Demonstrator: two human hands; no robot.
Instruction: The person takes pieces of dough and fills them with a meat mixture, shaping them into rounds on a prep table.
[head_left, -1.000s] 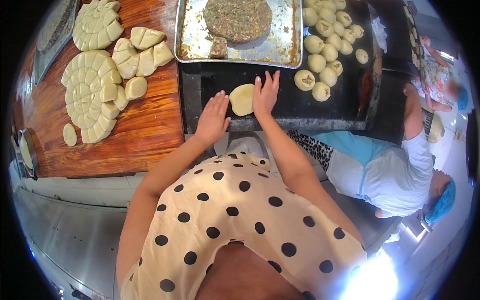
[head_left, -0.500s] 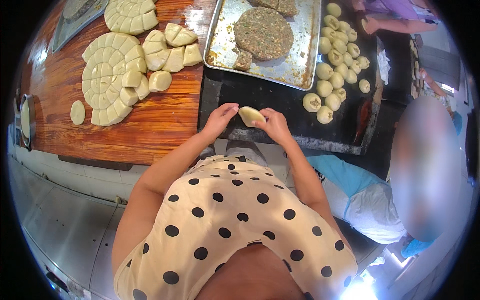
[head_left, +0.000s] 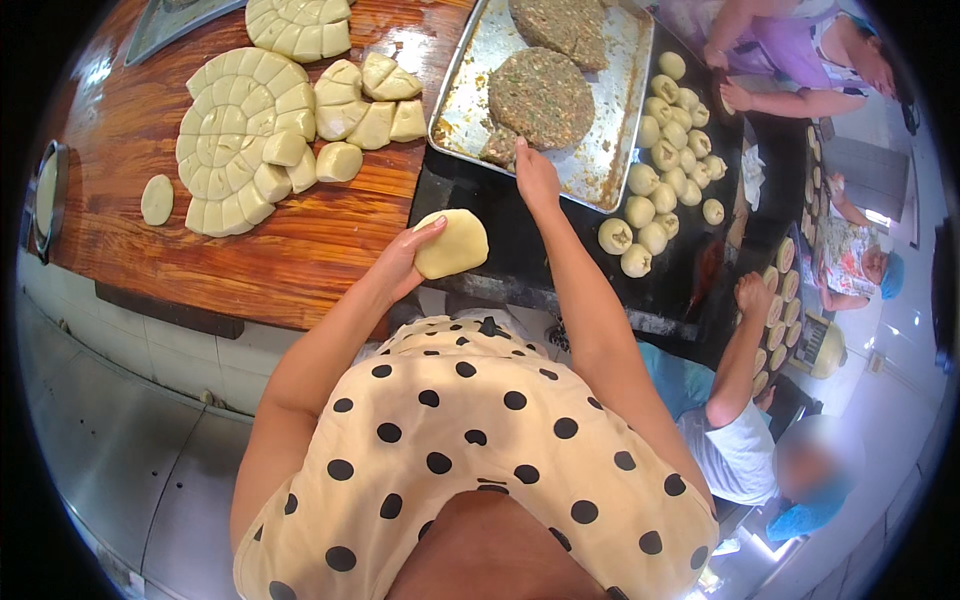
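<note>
On the fingers of my left hand rests a flattened round of dough, with the thumb over its upper edge. My right hand reaches over the near edge of the metal tray. Its closed fingers are at a small lump of minced filling, brownish with green specks; the fingertips are partly hidden. Just beyond lies a large round patty of the same filling, with another patty behind it.
Cut dough pieces spread over the wooden table at left, near a lone dough disc. Filled dough balls cluster on the black surface right of the tray. Co-workers' arms work farther right, beside flat rounds.
My right hand has let go of the dough round and moved up to the filling on the tray. My left hand, keeping the dough, has shifted left and down. The view has shifted slightly.
</note>
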